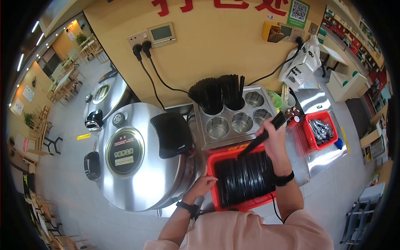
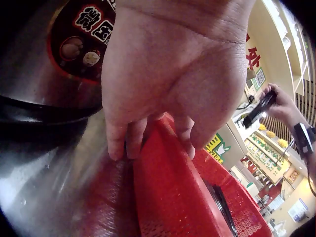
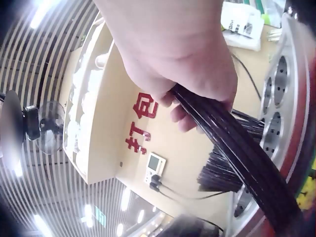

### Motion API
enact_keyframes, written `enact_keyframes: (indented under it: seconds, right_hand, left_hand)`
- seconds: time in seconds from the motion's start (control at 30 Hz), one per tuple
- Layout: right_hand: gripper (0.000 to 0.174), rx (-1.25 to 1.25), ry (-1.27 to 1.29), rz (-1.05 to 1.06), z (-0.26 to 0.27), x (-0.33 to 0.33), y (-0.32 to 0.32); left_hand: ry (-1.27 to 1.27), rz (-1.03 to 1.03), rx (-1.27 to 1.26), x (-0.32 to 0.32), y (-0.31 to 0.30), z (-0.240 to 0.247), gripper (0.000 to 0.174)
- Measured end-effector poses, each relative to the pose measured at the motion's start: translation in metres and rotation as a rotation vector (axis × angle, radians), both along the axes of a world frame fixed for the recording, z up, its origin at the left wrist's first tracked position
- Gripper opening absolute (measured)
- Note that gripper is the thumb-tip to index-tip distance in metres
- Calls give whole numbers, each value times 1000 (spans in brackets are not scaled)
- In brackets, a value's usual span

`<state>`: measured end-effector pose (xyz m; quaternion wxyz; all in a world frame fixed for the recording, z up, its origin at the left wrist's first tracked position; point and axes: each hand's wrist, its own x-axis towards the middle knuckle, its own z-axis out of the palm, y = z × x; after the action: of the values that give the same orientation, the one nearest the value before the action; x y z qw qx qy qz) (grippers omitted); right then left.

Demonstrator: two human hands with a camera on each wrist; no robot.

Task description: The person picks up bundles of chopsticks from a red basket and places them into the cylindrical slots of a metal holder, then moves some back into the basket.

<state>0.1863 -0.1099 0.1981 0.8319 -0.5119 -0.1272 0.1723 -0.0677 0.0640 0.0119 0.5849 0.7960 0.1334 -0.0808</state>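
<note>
My right hand [image 1: 276, 143] grips a bundle of black chopsticks [image 1: 252, 144], raised at a slant over the front of a steel chopstick holder [image 1: 201, 141]. In the right wrist view the bundle [image 3: 237, 148] runs out of the curled fingers toward the lower right. Below lies a red plastic basket [image 1: 213, 196] filled with black chopsticks [image 1: 246, 179] laid side by side. At its left side, my left hand [image 1: 202, 186] holds the rim; the left wrist view has fingers on both sides of the red wall [image 2: 170, 192]. Black chopsticks [image 1: 208, 96] stand in two back cups of the holder.
A large steel cooker [image 1: 158, 183] with a black handle [image 1: 171, 135] stands close on the left. To the right is a small red basket [image 1: 309, 130] of metal spoons [image 1: 321, 132]. Plugged cords [image 1: 152, 83] hang along the wall behind, and a white bag [image 1: 302, 66] sits back right.
</note>
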Motion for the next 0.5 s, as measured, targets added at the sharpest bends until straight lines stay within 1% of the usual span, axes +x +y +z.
enact_keyframes:
  seconds: [0.03,0.07,0.1,0.17,0.23,0.33,0.37,0.4,0.47,0.5]
  right_hand:
    - [11,-84,40,37,-8,-9,-9]
    - [11,-136,6,51,-23,-16,-15]
    - [11,-209,61,110,-31,-26,-21]
    - [14,-273,80,224,-63,-41,-28]
    - [17,-408,141,331,-98,-53,-32]
    - [14,-405,304,398,-144,-69,-29]
    - [14,-404,363,407,-151,-74,-24]
    - [14,-402,363,407,-158,-78,-20]
    - [15,-511,472,429,-170,-84,-12]
    - [15,-510,471,430,-179,-88,-10]
  left_hand:
    - [3,-1,-1,0,0,-2,19]
    - [-28,-1,17,0,0,-6,19]
    - [-59,-2,34,-1,0,-7,19]
    - [-48,2,35,-1,-1,-6,19]
    - [-37,10,39,0,-1,0,19]
    - [1,7,69,1,-1,7,19]
    - [-24,6,65,0,-1,6,19]
    - [-49,6,61,1,-1,5,19]
    - [-97,-3,86,0,0,-8,19]
    - [-144,-12,109,0,0,-10,19]
